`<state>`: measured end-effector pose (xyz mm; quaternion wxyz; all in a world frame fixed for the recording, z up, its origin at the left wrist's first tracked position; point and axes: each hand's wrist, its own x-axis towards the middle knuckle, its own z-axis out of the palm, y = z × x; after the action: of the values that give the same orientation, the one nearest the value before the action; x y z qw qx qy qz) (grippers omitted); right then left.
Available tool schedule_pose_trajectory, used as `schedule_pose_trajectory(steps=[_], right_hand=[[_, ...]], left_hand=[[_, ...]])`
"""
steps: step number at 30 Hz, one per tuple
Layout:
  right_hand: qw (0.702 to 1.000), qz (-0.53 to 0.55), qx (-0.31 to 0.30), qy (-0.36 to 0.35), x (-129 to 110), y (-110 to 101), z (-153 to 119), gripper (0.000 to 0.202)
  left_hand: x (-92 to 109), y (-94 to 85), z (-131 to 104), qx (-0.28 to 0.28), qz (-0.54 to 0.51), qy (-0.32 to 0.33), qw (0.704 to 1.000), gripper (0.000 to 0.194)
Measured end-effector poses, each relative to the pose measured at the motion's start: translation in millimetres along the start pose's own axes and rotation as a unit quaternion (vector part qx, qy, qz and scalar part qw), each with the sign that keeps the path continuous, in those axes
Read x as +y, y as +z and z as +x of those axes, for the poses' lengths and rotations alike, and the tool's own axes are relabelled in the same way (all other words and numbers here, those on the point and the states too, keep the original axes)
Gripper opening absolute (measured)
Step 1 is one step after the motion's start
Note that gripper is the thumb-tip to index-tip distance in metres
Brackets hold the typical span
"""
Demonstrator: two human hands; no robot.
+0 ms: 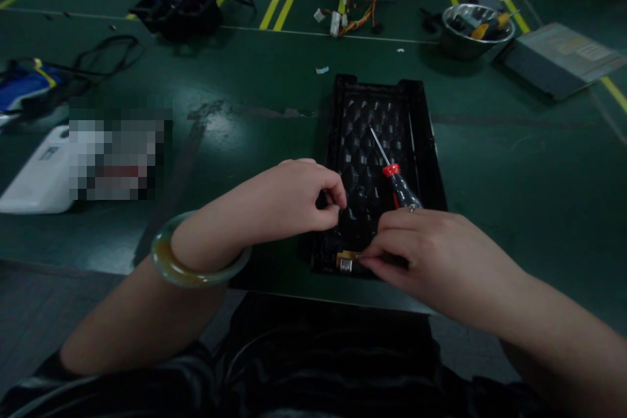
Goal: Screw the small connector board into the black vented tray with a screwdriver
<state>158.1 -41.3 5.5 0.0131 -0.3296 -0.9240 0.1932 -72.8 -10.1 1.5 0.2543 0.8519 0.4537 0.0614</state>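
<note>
A black plastic casing (430, 137) with a textured inner face lies in front of me. Over its left edge is my left hand (313, 199), thumb and index finger pinched together; whatever is between them is too small to make out. My right hand (426, 248) is closed around the handle end of a screwdriver (401, 189) with a red collar, whose shaft points up and away across the casing. The same hand's thumb and fingertip touch a small yellowish circuit board (349, 255) with a metal connector (345, 266) at the casing's near edge.
A metal bowl (477, 46) of tools and a grey metal box (563, 59) stand at the far right. Coloured cables (360, 6) lie at the back. Blue-and-black items (181, 3) sit back left, and a white phone-like device (42, 170) lies left.
</note>
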Motion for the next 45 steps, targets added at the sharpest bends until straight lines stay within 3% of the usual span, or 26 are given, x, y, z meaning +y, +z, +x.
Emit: schedule_pose_trajectory(steps=[5,7,10,12,15,22,30,45], right_hand=[[0.996,0.083,0.024,0.024,8,-13,0,0.016],[0.991,0.079,0.091,0.051,16,-20,-1,0.017],[0.970,-0.009,0.208,0.124,31,-27,-2,0.018],[0.957,-0.063,0.227,0.171,40,-28,-1,0.021],[0.958,-0.088,0.189,0.198,48,-23,2,0.026],[0.968,-0.107,0.133,0.182,44,-11,6,0.035],[0.969,-0.115,0.115,0.183,43,-10,5,0.045],[0.973,-0.127,0.106,0.161,41,-8,0,0.057]], left_hand=[[-1,0.0,0,-0.003,0.002,0.002,1.000,0.019],[-2,0.6,1,0.000,0.008,0.006,1.000,0.018],[-3,2.3,0,0.006,0.019,0.020,1.000,0.016],[-2,3.6,0,0.014,0.027,0.030,0.999,0.015],[2,4.8,-2,0.008,0.030,0.046,0.998,0.016],[17,3.5,-1,-0.057,0.010,0.074,0.996,0.022],[30,4.0,-3,-0.066,0.091,0.083,0.990,0.021],[39,2.2,-3,-0.065,0.147,0.090,0.983,0.019]])
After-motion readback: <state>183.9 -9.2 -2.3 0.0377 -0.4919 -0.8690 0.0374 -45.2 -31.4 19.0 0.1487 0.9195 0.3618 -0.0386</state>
